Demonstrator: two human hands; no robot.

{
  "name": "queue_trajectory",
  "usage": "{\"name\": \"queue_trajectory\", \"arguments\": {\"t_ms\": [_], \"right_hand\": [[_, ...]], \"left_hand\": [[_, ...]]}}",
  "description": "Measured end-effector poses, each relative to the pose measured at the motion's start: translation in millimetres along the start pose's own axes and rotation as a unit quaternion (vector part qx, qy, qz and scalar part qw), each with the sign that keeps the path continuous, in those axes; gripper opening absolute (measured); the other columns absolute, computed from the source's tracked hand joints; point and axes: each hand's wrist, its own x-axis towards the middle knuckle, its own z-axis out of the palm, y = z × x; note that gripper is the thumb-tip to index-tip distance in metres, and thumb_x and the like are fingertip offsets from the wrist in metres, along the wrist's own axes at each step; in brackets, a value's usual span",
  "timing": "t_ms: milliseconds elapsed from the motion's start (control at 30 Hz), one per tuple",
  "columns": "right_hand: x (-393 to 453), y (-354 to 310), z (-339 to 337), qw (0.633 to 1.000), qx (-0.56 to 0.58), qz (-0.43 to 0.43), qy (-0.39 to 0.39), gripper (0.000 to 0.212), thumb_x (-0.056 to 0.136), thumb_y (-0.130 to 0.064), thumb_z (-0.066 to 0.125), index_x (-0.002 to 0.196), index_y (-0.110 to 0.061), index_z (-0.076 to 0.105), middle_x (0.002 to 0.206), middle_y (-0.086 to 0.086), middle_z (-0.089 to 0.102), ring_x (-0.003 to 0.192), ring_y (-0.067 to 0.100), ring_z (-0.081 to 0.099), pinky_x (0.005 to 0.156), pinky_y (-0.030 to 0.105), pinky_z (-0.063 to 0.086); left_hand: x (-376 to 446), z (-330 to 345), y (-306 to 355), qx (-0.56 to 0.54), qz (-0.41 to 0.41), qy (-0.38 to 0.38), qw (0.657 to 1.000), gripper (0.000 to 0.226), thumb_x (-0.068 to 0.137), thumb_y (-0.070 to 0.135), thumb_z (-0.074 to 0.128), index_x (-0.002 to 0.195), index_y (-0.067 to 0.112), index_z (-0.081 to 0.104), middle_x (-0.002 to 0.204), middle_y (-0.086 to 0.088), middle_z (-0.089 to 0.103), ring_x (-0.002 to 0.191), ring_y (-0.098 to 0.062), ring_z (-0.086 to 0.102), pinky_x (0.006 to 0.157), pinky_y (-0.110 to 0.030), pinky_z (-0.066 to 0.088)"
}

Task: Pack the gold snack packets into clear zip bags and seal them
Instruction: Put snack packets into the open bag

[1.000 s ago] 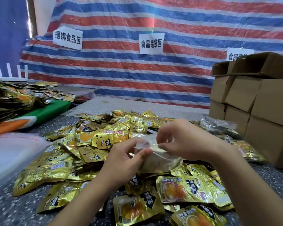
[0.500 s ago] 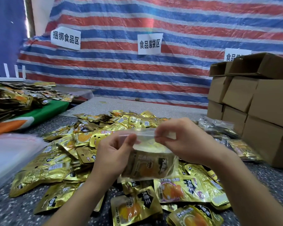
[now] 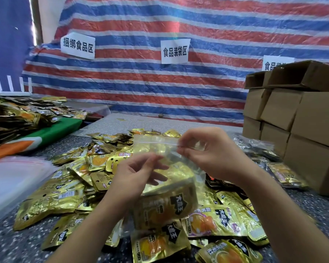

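Zip strip of the clear zip bag is pinched by right hand thumb and forefinger. Left hand fingers are loosely spread against the bag's side; grasp cannot be told. Gold packets are seen inside, bag held above the loose gold snack packets on the speckled table.

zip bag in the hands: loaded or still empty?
Loaded: gold packets show through the clear zip bag; right hand pinches its top strip. Sealed or not: cannot tell.

The right hand pinches the top strip of a clear zip bag holding gold packets; the left hand touches its near-left side above the bench.
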Motion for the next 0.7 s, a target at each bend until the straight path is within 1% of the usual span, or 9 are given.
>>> {"name": "queue_trajectory", "arguments": {"t_ms": [133, 233, 300, 367, 433, 500, 600, 667, 700], "right_hand": [[5.8, -1.3, 1.3, 1.000, 0.011, -0.013, 0.016, 0.010, 0.086, -0.022, 0.074, 0.094, -0.026, 0.070, 0.086, -0.013, 0.068, 0.080, -0.001, 0.061, 0.070, 0.011, 0.047], [9.4, 3.4, 2.1, 0.992, 0.099, -0.001, 0.074, 0.005, 0.093, -0.031, 0.061, 0.096, -0.029, 0.064, 0.089, -0.011, 0.068, 0.082, 0.006, 0.067, 0.072, 0.021, 0.057], [12.6, 18.9, 3.4, 0.969, 0.171, 0.047, 0.172, 0.018, 0.102, -0.027, 0.047, 0.094, -0.024, 0.063, 0.091, -0.005, 0.068, 0.085, 0.008, 0.067, 0.072, 0.021, 0.055], [14.2, 40.4, 4.3, 0.938, 0.197, 0.162, 0.237, 0.025, 0.105, -0.024, 0.042, 0.093, -0.018, 0.063, 0.093, 0.004, 0.068, 0.087, 0.018, 0.066, 0.069, 0.022, 0.051], [9.7, 62.6, 8.7, 0.929, 0.134, 0.292, 0.186, 0.023, 0.104, -0.024, 0.046, 0.095, -0.013, 0.064, 0.090, 0.007, 0.068, 0.079, 0.021, 0.064, 0.063, 0.026, 0.048], [0.8, 81.0, 20.9, 0.930, 0.064, 0.359, 0.046, 0.026, 0.102, -0.032, 0.051, 0.097, -0.011, 0.065, 0.087, 0.007, 0.070, 0.068, 0.016, 0.062, 0.057, 0.025, 0.047], [-10.0, 87.6, 42.3, 0.923, 0.011, 0.371, -0.099, 0.047, 0.093, -0.057, 0.054, 0.094, -0.012, 0.067, 0.085, 0.004, 0.072, 0.064, 0.013, 0.066, 0.055, 0.026, 0.052], [-10.3, 85.2, 52.8, 0.920, -0.009, 0.372, -0.122, 0.069, 0.087, -0.070, 0.052, 0.090, -0.004, 0.070, 0.084, 0.010, 0.073, 0.070, 0.022, 0.070, 0.062, 0.034, 0.059], [-8.8, 85.0, 56.7, 0.921, -0.016, 0.370, -0.121, 0.075, 0.085, -0.073, 0.052, 0.089, -0.001, 0.071, 0.087, 0.014, 0.074, 0.077, 0.027, 0.072, 0.071, 0.041, 0.061]], "left_hand": [[3.0, -4.3, 0.5, -0.004, -0.002, 0.010, 1.000, 0.034, 0.087, 0.040, 0.052, 0.096, 0.015, 0.073, 0.087, -0.010, 0.076, 0.070, -0.029, 0.073, 0.056, -0.024, 0.056], [4.9, -8.3, -0.1, -0.009, -0.010, 0.012, 1.000, 0.035, 0.088, 0.039, 0.050, 0.095, 0.014, 0.073, 0.087, -0.010, 0.076, 0.072, -0.029, 0.074, 0.057, -0.024, 0.055], [6.5, -11.5, -0.6, -0.013, -0.015, 0.012, 1.000, 0.035, 0.089, 0.038, 0.049, 0.097, 0.013, 0.072, 0.089, -0.010, 0.076, 0.073, -0.028, 0.074, 0.057, -0.024, 0.055], [8.6, -15.3, -0.6, -0.022, -0.021, 0.020, 0.999, 0.031, 0.093, 0.033, 0.049, 0.096, 0.012, 0.072, 0.089, -0.010, 0.076, 0.072, -0.028, 0.074, 0.057, -0.024, 0.055], [10.7, -18.6, -0.9, -0.035, -0.027, 0.029, 0.999, 0.028, 0.096, 0.027, 0.049, 0.092, 0.012, 0.073, 0.088, -0.011, 0.076, 0.070, -0.026, 0.073, 0.055, -0.023, 0.055], [12.5, -20.4, -1.0, -0.042, -0.030, 0.031, 0.998, 0.027, 0.093, 0.028, 0.052, 0.090, 0.013, 0.073, 0.087, -0.012, 0.076, 0.069, -0.026, 0.073, 0.055, -0.022, 0.054], [13.7, -20.8, -2.6, -0.042, -0.029, 0.021, 0.998, 0.029, 0.085, 0.032, 0.054, 0.091, 0.011, 0.072, 0.087, -0.011, 0.076, 0.069, -0.026, 0.074, 0.055, -0.023, 0.055], [13.8, -20.7, -4.3, -0.037, -0.030, 0.016, 0.999, 0.029, 0.085, 0.031, 0.054, 0.092, 0.008, 0.070, 0.087, -0.010, 0.076, 0.069, -0.026, 0.074, 0.055, -0.023, 0.054], [13.9, -20.9, -5.1, -0.035, -0.032, 0.013, 0.999, 0.028, 0.087, 0.030, 0.054, 0.093, 0.007, 0.069, 0.087, -0.010, 0.076, 0.069, -0.026, 0.074, 0.055, -0.022, 0.054]]}}
